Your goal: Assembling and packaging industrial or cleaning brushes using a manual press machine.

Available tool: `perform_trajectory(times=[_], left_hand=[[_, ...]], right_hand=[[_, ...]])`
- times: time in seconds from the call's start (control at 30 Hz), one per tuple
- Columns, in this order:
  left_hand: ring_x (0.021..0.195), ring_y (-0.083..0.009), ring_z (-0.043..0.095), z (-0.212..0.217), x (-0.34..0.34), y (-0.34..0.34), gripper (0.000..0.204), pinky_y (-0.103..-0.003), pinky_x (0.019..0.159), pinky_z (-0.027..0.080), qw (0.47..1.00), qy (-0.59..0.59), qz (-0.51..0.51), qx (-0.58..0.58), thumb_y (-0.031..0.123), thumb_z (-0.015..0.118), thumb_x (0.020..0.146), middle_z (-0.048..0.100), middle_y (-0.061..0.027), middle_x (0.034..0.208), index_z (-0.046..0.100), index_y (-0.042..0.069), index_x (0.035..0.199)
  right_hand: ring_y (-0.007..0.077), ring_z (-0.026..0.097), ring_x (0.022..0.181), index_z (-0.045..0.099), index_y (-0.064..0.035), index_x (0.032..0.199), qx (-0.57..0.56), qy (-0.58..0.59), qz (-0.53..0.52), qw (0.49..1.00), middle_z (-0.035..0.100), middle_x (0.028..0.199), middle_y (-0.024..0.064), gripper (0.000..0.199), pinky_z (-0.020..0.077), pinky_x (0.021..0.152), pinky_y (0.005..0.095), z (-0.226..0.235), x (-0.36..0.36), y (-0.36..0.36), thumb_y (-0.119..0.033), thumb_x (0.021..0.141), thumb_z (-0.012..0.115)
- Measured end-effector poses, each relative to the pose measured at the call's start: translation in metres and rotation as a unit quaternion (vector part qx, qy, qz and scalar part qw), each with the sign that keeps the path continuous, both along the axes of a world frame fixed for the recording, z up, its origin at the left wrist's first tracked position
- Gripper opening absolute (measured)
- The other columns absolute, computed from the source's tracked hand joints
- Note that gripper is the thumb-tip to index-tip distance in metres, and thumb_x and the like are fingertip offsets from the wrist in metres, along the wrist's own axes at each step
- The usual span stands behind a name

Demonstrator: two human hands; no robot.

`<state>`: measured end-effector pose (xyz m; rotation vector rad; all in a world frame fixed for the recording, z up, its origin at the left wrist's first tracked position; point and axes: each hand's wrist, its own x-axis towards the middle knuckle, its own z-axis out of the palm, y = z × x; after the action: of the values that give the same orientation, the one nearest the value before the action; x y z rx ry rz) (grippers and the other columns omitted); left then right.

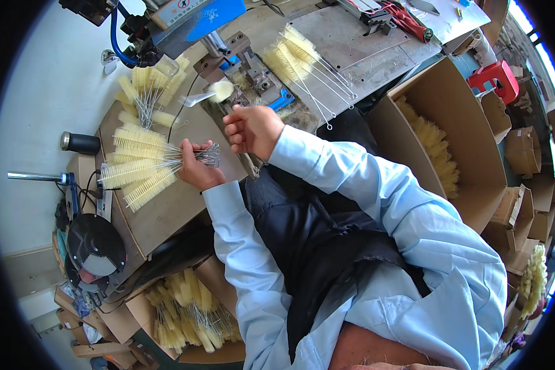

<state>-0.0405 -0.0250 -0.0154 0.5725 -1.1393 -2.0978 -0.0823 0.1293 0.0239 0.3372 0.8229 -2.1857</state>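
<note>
My left hand is closed round the looped wire handles of a bunch of bottle brushes. Their cream bristle heads fan out to the left over the table. To its right, my right hand hangs just in front of the metal machine, its fingers curled in. Whatever those fingers may hold is hidden from me. Beyond them a round cream bristle tuft shows, with a pale, clear strip on its left. The metal machine has blue parts and a clamp-like bed. More bottle brushes lie on the metal tabletop to its right.
Another heap of brushes lies at the back left. A black cylinder and a round black machine stand at the left. Cardboard boxes holding brushes are at the right and lower left. Red-handled pliers lie at the back.
</note>
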Motion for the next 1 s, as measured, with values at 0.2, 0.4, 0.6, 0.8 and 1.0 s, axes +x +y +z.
perform_trajectory(times=[0.2,0.4,0.6,0.8,1.0], left_hand=[[0.06,-0.0177,0.056,0.002,0.003,-0.004,0.018,-0.036,0.062,0.055,0.999,-0.015,0.017,-0.033,0.012,0.064,0.091,0.052,-0.006,0.069,0.055,0.001,0.079],[0.062,-0.0171,0.055,0.005,0.001,0.004,0.017,-0.036,0.063,0.055,0.999,-0.022,0.021,-0.01,0.012,0.064,0.091,0.052,-0.006,0.068,0.056,0.001,0.079],[0.066,-0.0175,0.055,-0.007,0.002,-0.008,0.02,-0.036,0.066,0.055,1.0,-0.02,-0.006,-0.011,0.013,0.064,0.093,0.052,-0.0046,0.072,0.057,0.0,0.08],[0.066,-0.0211,0.06,-0.004,0.0,-0.004,0.021,-0.038,0.065,0.055,1.0,-0.027,0.002,-0.004,0.015,0.065,0.093,0.053,-0.0054,0.072,0.055,0.001,0.081],[0.065,-0.022,0.059,-0.001,0.003,-0.004,0.023,-0.038,0.066,0.056,0.999,-0.028,0.005,-0.02,0.016,0.068,0.091,0.054,-0.0061,0.073,0.055,0.0,0.081]], right_hand=[[0.028,0.064,0.076,0.053,0.0001,0.109,-0.062,-0.041,0.025,0.997,0.065,0.092,0.0146,0.061,0.0556,0.071,0.0457,0.022,-0.002,0.009,-0.057,0.102,0.033],[0.02,0.062,0.069,0.054,-0.0031,0.106,-0.067,0.012,0.006,0.998,0.062,0.085,0.007,0.038,0.0536,0.062,0.0366,0.021,-0.008,-0.013,-0.041,0.103,0.046],[0.0093,0.028,0.046,0.057,-0.0011,0.105,-0.024,0.01,0.045,0.999,0.04,0.062,-0.0018,0.038,0.0286,0.043,0.0259,0.013,0.018,-0.011,-0.037,0.107,0.043],[0.0082,0.032,0.043,0.057,-0.0017,0.109,0.009,0.146,-0.006,0.989,0.045,0.061,0.0018,0.039,0.0277,0.038,0.0256,-0.002,0.021,0.039,-0.037,0.108,0.041],[0.0069,0.028,0.044,0.051,-0.0085,0.094,-0.094,0.098,-0.023,0.991,0.047,0.066,0.0018,0.031,0.0247,0.038,0.0238,-0.016,-0.001,0.07,-0.034,0.108,0.04]])
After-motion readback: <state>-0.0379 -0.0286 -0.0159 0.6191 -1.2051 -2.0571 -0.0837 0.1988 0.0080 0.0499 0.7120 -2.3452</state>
